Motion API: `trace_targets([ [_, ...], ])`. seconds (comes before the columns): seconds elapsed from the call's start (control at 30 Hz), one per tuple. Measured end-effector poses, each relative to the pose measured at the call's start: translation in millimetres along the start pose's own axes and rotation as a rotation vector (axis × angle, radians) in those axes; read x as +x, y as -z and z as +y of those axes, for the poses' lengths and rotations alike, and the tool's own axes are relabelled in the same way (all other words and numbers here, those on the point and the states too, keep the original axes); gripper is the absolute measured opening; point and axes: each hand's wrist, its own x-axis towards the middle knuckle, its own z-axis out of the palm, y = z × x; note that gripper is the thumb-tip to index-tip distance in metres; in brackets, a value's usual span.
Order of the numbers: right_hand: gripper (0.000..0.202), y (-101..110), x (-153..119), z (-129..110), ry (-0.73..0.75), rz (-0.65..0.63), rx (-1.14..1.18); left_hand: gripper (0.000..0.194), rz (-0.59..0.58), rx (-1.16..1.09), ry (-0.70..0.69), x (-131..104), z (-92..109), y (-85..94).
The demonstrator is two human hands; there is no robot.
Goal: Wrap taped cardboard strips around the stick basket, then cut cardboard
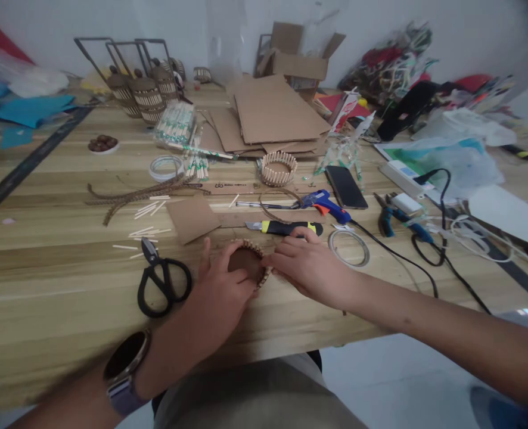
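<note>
Steadily, both my hands work at the small basket (247, 261).
It sits at the table's (80, 292) near side, between scissors (163, 280) and tape (363, 262); my left hand (228, 286) grips its wall, fingers curled over and inside, while my right hand's (306, 262) bunched fingers touch the right rim, though I cannot tell whether they pinch anything.

Nothing is legible; marks (230, 185) on the brown strip (268, 189) are unclear.
</note>
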Motion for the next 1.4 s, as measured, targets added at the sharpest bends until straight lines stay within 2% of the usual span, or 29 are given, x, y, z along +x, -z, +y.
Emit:
trace_targets([
  [0.1,0.022,0.2,3.5,1.6,0.049,0.005,-0.057,0.019,-0.008,0.042,-0.054,0.4,-4.0,0.3],
  [0.23,0.025,0.6,2.4,-4.7,0.064,0.023,-0.113,0.016,0.062,0.133,-0.066,-0.9,-13.4,-0.6],
  [0.4,0.026,-3.2,-0.1,-23.2,-0.004,0.077,-0.178,0.010,0.086,0.242,-0.082,0.3,-18.2,4.3],
  [0.53,0.019,-5.2,2.5,-35.3,-0.065,0.085,-0.117,0.006,-0.003,0.167,-0.058,4.9,-10.0,6.2],
  [0.63,0.015,-2.8,0.3,-37.2,-0.117,0.059,-0.051,0.019,-0.068,0.073,-0.031,7.5,-5.1,3.4],
  [0.77,0.011,3.4,-14.2,-30.1,-0.200,0.067,0.026,0.020,-0.052,-0.013,0.004,7.6,-5.4,0.0],
  [0.93,0.017,7.0,-27.2,-18.1,-0.179,0.030,0.023,0.023,-0.063,-0.011,0.009,8.1,-5.7,1.2],
  [1.13,0.024,5.6,-12.1,-4.6,-0.106,0.026,-0.066,0.021,-0.045,0.019,-0.028,7.5,-7.0,0.0],
  [1.4,0.026,8.1,8.9,8.7,-0.022,-0.111,-0.078,0.021,-0.056,0.070,-0.053,6.6,-8.6,-2.0],
])
